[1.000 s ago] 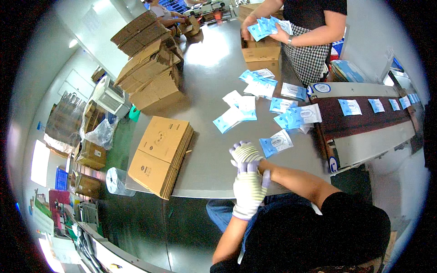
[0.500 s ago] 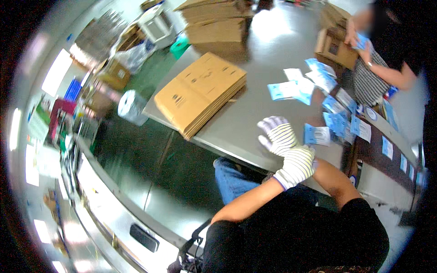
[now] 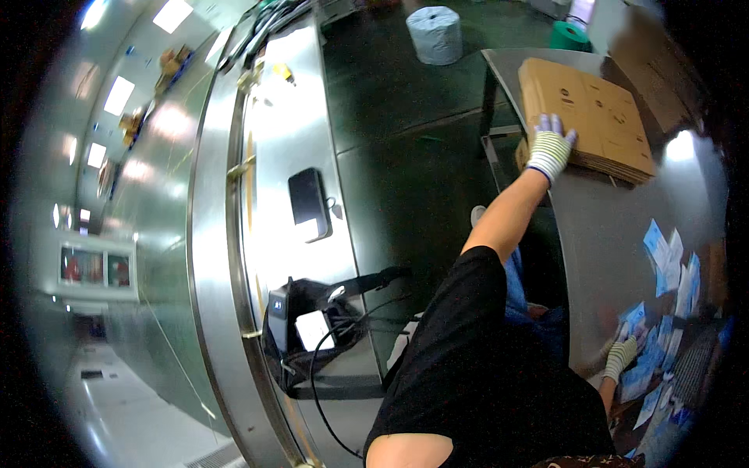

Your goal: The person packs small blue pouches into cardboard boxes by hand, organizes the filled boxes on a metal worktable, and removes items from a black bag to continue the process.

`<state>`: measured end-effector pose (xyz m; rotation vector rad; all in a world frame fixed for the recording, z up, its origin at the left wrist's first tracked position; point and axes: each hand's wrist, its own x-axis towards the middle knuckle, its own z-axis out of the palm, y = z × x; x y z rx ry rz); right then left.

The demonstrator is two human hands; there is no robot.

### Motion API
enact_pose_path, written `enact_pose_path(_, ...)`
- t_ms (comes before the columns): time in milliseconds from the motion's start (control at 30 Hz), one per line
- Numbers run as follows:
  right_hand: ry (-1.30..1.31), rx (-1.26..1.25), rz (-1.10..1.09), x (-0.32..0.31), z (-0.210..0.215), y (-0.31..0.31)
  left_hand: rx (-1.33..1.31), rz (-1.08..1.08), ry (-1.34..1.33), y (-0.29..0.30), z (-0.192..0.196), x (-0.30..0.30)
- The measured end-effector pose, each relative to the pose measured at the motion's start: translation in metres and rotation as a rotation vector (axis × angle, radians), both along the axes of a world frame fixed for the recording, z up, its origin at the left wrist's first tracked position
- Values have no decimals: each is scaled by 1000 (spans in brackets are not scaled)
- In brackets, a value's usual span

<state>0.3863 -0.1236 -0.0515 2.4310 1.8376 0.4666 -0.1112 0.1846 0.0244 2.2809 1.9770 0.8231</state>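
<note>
My left hand [image 3: 552, 148], in a white glove with yellow stripes and pale purple fingertips, rests on the near edge of a stack of flat cardboard boxes [image 3: 597, 113]. Its fingers are spread, with nothing gripped. Low on the right, my right hand [image 3: 620, 356], gloved the same way, is among blue-and-white packets [image 3: 641, 374]. One packet [image 3: 633, 316] lies right at its fingertips; whether they grip it is unclear, as the fingers are small and partly hidden.
Both the boxes and packets lie on a metal table [image 3: 577, 265]. To the left runs a steel counter [image 3: 300, 117] with a black phone [image 3: 309, 204] and a black bag [image 3: 285, 335] with cables. A wrapped roll [image 3: 434, 35] stands on the floor.
The view has swung left. My hands, earlier together with one glove over the other wrist, have parted: the left reached to the cardboard stack, the right to the packets.
</note>
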Motion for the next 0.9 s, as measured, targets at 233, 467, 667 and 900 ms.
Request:
enact_pose_path(233, 41, 20, -68, 114, 14, 80, 163, -124, 167, -13, 38, 36)
enact_pose_path(467, 436, 161, 230, 61, 42, 128, 871, -193, -210, -98, 159, 4)
enact_pose_path(667, 739, 470, 233, 82, 117, 150, 545, -589, -654, -164, 230, 52)
enact_pose_path(900, 1248, 807, 195, -46, 184, 119, 50, -561, -989, -217, 204, -1)
